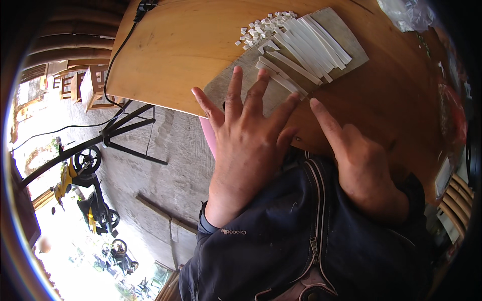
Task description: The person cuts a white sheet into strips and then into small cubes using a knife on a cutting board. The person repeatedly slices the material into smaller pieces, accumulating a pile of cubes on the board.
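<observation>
On a greyish board (359, 52) lie several long white strips (311, 42) side by side, of a material I cannot make out. Two separate strips (281, 79) rest nearer to me, beside my fingertips. Small white cut cubes (263, 25) are heaped at the board's far left edge. My left hand (246, 125) is spread palm down over the near part of the board, with its fingers apart and its fingertips by the nearest strip. Close to its right, my right hand (359, 155) points its index finger toward the board's edge; its other fingers are curled, and what they may hold is hidden.
The brown wooden table (170, 60) has an edge at the left, with a black cable (120, 47) hanging over it. Clear plastic bags (409, 15) lie at the far right. Left of the table are black metal legs (128, 123), a concrete floor and parked motorbikes (93, 195).
</observation>
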Tool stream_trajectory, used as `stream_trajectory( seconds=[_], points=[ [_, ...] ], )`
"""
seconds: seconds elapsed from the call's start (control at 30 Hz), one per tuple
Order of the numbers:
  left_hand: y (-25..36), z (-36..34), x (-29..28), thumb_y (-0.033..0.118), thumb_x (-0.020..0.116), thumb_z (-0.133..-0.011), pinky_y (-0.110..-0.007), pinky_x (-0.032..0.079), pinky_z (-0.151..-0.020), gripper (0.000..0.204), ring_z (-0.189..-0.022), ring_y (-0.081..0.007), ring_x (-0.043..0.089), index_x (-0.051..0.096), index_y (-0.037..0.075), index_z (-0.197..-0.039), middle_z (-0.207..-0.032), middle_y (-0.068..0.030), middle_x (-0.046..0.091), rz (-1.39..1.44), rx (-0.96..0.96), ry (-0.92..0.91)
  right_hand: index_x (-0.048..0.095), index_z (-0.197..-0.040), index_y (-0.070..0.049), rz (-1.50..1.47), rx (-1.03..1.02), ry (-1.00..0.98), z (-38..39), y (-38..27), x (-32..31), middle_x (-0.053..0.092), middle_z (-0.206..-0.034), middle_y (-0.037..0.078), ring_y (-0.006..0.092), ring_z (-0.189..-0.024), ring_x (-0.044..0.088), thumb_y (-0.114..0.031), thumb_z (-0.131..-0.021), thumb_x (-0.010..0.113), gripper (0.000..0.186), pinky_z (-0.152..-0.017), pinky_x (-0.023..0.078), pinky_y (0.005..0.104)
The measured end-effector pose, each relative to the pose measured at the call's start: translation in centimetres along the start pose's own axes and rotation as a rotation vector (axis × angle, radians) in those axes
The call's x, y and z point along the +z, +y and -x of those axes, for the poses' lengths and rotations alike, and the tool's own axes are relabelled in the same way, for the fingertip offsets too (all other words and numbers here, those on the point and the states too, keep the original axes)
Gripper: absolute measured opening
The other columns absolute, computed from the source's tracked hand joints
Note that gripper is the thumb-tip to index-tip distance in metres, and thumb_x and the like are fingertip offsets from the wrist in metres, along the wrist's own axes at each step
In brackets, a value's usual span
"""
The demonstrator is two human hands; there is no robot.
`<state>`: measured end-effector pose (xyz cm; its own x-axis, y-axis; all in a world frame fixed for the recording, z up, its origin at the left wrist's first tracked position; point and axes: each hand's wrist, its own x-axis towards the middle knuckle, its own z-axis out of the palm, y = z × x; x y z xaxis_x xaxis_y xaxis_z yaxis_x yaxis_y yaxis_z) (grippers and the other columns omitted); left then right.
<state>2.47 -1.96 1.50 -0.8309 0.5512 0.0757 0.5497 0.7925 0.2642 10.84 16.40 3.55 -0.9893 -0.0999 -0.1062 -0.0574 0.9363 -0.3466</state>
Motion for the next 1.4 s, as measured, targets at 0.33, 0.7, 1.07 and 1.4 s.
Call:
stream_trajectory(
  seconds=[0.33, 0.7, 1.07, 1.4],
  points=[
    [-0.1, 0.0, -0.1, 0.033, 0.086, -0.077, -0.072, 0.004, -0.123, 0.054, -0.151, -0.0328, 0.035, 0.070, 0.042, -0.128, -0.153, -0.0015, 0.053, -0.026, 0.003, -0.005, 0.043, -0.159, -0.019, -0.070, 0.021, 0.014, 1.2, 0.7, -0.2, 0.051, -0.076, 0.011, 0.0284, -0.059, 0.062, 0.003, -0.086, 0.059, 0.078, -0.057, 0.055, 0.0418],
    [0.0, 0.0, -0.2, 0.031, 0.084, -0.081, -0.071, 0.005, -0.123, 0.051, -0.151, -0.0335, 0.036, 0.070, 0.041, -0.129, -0.154, -0.0020, 0.052, -0.037, 0.010, -0.010, 0.050, -0.154, -0.014, -0.251, 0.078, -0.046, 2.3, 1.6, -1.6, 0.052, -0.075, 0.014, 0.0287, -0.062, 0.059, 0.015, -0.081, 0.055, 0.079, -0.061, 0.049, 0.0439],
    [-0.2, 0.3, 0.7, 0.021, 0.084, -0.079, -0.070, 0.010, -0.123, 0.052, -0.148, -0.0338, 0.041, 0.072, 0.035, -0.128, -0.152, -0.0052, 0.052, 0.054, -0.011, 0.040, 0.058, -0.146, -0.009, -0.344, 0.074, -0.008, 0.6, 2.4, -3.5, 0.069, -0.125, 0.020, 0.0357, -0.097, 0.073, 0.016, -0.090, 0.054, 0.062, -0.080, 0.056, 0.0415],
    [0.4, 0.5, 1.7, 0.014, 0.083, -0.076, -0.069, 0.011, -0.124, 0.054, -0.148, -0.0328, 0.041, 0.073, 0.030, -0.126, -0.152, -0.0044, 0.053, 0.170, -0.065, 0.102, 0.059, -0.145, -0.007, -0.232, -0.009, -0.162, -2.2, 2.8, -3.4, 0.069, -0.128, 0.019, 0.0318, -0.090, 0.072, 0.019, -0.087, 0.053, 0.063, -0.079, 0.057, 0.0379]
  ],
)
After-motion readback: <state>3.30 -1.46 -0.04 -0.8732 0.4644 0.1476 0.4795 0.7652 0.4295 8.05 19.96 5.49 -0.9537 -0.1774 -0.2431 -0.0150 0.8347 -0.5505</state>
